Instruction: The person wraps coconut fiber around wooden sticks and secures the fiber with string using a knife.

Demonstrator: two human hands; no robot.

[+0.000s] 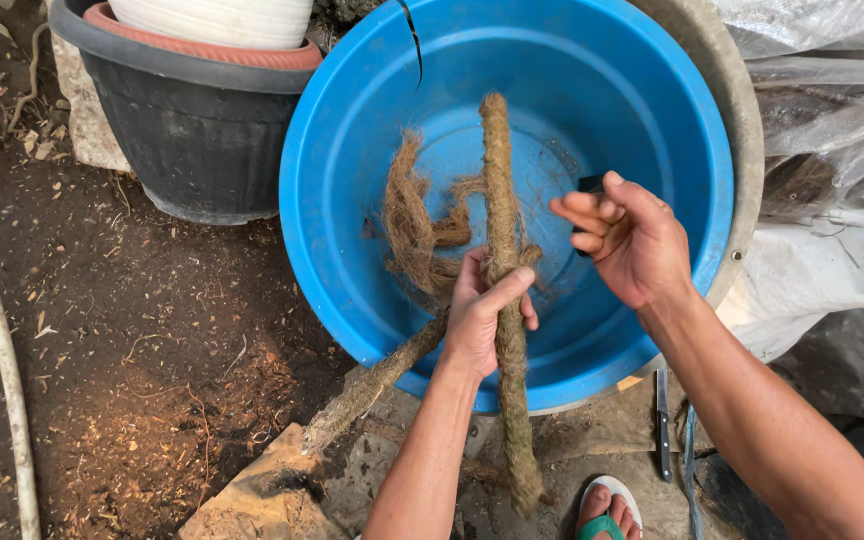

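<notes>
Left hand wrapped around fibre-covered stick, held over blue tub. Right hand just beside, fingers curled, pinching something small, unidentifiable. Loose fibre beyond left thumb. Advise firm grip, tight even winding.

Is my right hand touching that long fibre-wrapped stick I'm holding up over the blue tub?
Apart. The head view shows blue tub wall between the right hand and the long brown fibre-wrapped stick; only the left hand grips it.

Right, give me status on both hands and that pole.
Left hand gripping fibre-wrapped pole over blue basin. Right hand holds small dark object, unclear. Loose fibre beside pole.
</notes>
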